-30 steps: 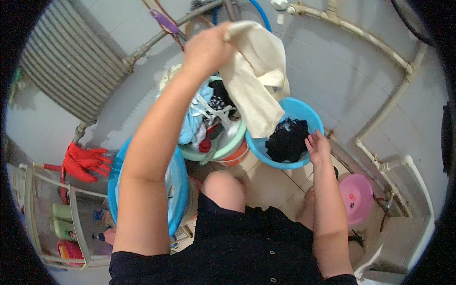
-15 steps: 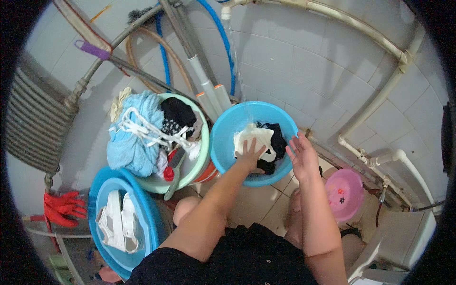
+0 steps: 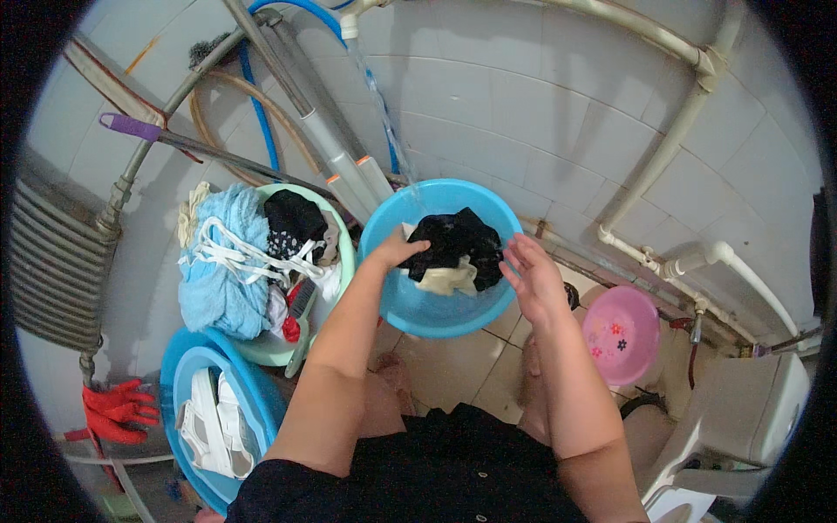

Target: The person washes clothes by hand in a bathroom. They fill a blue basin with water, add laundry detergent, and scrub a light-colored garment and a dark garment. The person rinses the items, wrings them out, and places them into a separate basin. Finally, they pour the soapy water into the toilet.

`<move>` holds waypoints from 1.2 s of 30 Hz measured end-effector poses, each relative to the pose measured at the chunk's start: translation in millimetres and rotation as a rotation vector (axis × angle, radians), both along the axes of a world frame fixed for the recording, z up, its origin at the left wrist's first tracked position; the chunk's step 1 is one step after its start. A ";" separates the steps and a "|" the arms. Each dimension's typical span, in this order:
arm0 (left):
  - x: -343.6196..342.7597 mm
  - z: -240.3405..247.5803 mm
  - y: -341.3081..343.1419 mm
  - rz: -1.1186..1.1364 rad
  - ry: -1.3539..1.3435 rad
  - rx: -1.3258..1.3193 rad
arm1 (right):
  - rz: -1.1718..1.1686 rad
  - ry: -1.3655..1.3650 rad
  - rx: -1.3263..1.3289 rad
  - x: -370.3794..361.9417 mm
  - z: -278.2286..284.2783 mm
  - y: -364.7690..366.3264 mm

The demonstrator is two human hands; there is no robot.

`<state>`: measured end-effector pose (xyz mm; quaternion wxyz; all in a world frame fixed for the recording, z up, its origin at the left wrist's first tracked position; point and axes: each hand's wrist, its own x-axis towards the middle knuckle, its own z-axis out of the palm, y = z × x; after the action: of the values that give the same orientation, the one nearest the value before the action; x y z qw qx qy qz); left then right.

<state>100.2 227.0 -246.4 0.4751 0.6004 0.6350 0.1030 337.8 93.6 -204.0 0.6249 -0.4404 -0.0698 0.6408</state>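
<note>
Wet laundry lies in a round blue basin (image 3: 410,318) in front of me: a dark black cloth (image 3: 458,240) on top, with a cream-white cloth (image 3: 446,277) showing below it. My left hand (image 3: 397,250) grips the left edge of the black cloth, its thumb on top and its other fingers hidden underneath. At the basin's right rim, my right hand (image 3: 534,277) has its fingers stretched out and slightly apart, holding nothing. A stream of water (image 3: 388,109) falls from a white pipe outlet (image 3: 350,28) into the back of the basin.
Left of the basin, a pale green tub (image 3: 344,253) holds a light blue towel (image 3: 227,279) and other laundry. White shoes (image 3: 209,423) sit in blue basins nearer me. A pink basin (image 3: 641,336) stands right. Poles (image 3: 336,148), hoses and a red glove (image 3: 120,411) line the wall.
My left hand has moved from pressing on the cream-white cloth to the laundry's left side. The black cloth now lies on top. My right hand stays spread by the rim; the view has shifted.
</note>
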 end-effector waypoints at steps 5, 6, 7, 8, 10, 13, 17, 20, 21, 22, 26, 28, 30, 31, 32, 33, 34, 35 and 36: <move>15.6 -78.2 -14.5 -0.280 0.443 0.445 | -0.007 -0.020 0.029 9.1 -9.8 2.7; 37.0 -71.9 -31.7 -0.412 0.551 0.321 | -0.008 -0.030 0.030 9.1 -8.1 2.8; 54.3 -64.6 -49.8 -0.539 0.661 0.194 | -0.004 -0.037 0.033 7.4 -7.0 3.7; 62.9 -73.2 -57.5 -0.613 0.807 0.247 | -0.008 -0.038 0.016 8.1 -7.4 3.8; 64.5 -79.6 -42.5 -0.547 0.824 0.323 | -0.016 -0.040 -0.017 8.4 -8.0 4.8; 48.7 -91.1 -11.7 -0.342 0.821 0.313 | 0.028 -0.060 -0.005 8.7 1.2 2.8; 17.4 -87.1 32.7 -0.090 0.434 0.352 | 0.021 0.009 0.037 14.8 1.8 1.7; 25.9 -34.3 24.8 0.018 0.178 0.575 | 0.024 0.005 0.057 16.8 -3.5 1.1; 36.1 -9.5 12.9 -0.056 0.211 0.725 | 0.013 0.014 0.035 16.1 -5.8 1.2; 38.5 -3.3 8.6 -0.159 0.263 0.714 | 0.004 0.022 0.017 15.2 -6.2 2.9; 49.3 -5.2 -14.1 -0.553 0.343 0.348 | -0.016 0.026 -0.044 10.6 -17.1 10.3; 49.0 -34.6 -14.4 -0.428 0.426 0.502 | -0.023 0.045 -0.021 8.2 -17.0 14.2; 55.9 -63.0 -19.4 -0.295 0.480 0.281 | -0.029 0.080 0.032 5.7 -21.2 14.9; 61.2 -74.6 -23.3 -0.228 0.504 0.172 | -0.023 0.075 0.019 3.6 -19.7 14.6; 67.8 -83.9 -27.6 -0.253 0.566 0.053 | -0.020 0.070 0.007 0.3 -14.2 14.7; 77.3 -92.7 -30.1 -0.269 0.697 0.113 | -0.015 0.065 -0.006 -2.5 -9.8 15.4; 77.8 -97.2 -25.4 -0.317 0.659 0.186 | -0.007 0.038 -0.036 -4.2 -8.1 17.3; 78.7 -94.8 -22.7 -0.366 0.622 0.258 | 0.001 0.042 -0.024 -3.8 -7.2 17.4; 76.9 -94.2 -18.4 -0.331 0.587 0.260 | 0.011 0.046 -0.011 -3.3 -6.3 17.5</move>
<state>177.2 208.6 -340.7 0.2025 0.7546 0.6200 -0.0720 334.5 111.1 -210.3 0.6202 -0.4287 -0.0545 0.6547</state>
